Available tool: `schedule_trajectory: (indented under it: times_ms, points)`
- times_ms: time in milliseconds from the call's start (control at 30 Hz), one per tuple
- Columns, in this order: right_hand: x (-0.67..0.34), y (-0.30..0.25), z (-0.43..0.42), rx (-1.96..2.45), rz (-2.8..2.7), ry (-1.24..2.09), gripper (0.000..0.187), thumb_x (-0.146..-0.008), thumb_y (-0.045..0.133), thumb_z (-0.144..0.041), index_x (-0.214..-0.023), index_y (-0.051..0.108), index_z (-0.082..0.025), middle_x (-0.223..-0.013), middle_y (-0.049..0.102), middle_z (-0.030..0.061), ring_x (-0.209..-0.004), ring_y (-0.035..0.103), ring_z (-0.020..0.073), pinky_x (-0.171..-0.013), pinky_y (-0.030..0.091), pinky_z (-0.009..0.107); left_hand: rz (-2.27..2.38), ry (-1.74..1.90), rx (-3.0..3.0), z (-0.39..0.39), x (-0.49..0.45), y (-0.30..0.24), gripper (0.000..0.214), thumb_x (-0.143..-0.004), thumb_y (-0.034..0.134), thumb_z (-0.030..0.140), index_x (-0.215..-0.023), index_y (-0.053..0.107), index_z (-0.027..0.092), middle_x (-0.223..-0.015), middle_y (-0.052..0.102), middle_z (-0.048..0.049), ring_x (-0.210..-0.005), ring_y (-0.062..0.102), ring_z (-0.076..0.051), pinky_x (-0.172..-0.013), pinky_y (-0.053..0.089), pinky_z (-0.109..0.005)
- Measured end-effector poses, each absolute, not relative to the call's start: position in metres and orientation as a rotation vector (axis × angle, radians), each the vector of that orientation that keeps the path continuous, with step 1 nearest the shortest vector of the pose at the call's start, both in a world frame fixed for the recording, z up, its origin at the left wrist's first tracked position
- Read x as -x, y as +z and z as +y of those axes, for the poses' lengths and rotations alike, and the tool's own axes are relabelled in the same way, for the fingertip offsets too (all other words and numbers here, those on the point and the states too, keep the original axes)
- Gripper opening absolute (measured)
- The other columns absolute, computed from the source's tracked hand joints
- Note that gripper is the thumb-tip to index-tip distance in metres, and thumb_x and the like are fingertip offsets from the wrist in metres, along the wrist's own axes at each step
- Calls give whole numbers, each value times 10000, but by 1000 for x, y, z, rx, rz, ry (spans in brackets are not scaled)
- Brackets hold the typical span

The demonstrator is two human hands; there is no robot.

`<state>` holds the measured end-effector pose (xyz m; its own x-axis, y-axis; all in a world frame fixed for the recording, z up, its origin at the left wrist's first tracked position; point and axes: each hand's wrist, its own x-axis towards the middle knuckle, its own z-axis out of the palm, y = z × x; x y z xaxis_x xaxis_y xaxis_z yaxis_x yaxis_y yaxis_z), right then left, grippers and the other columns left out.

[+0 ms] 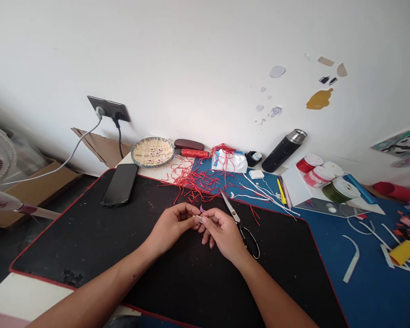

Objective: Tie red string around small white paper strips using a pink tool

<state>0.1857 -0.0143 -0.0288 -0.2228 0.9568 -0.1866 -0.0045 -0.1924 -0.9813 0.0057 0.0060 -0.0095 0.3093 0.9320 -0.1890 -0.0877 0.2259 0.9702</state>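
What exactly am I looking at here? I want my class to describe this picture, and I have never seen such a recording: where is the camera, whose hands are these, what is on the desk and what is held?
There is no machine: a person works with bare hands. One camera worn on the head looks forward and down, so the arms enter from the bottom edge. The left hand and right hand meet over a black mat and pinch a small pale piece between their fingertips; it is too small to identify. Scissors lie beside the right hand. Farther back are red cord scraps, a phone, a woven basket, a black flask and ribbon rolls.
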Motion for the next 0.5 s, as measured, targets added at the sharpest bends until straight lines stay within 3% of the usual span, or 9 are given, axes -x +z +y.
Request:
schedule_trajectory:
  times_ms: [500]
  points:
    - [-183, -29, -18, 1210, -1333, 1474, 343, -902, 659, -472, -1107, 630, -197, -764, 682, -2, -486, 647, 126, -380, 414, 187, 1019, 935, -990, 8, -5, -8, 265, -703, 874, 384, -790, 727, 181, -741, 724, -4, -670, 650, -160, -694, 526, -281]
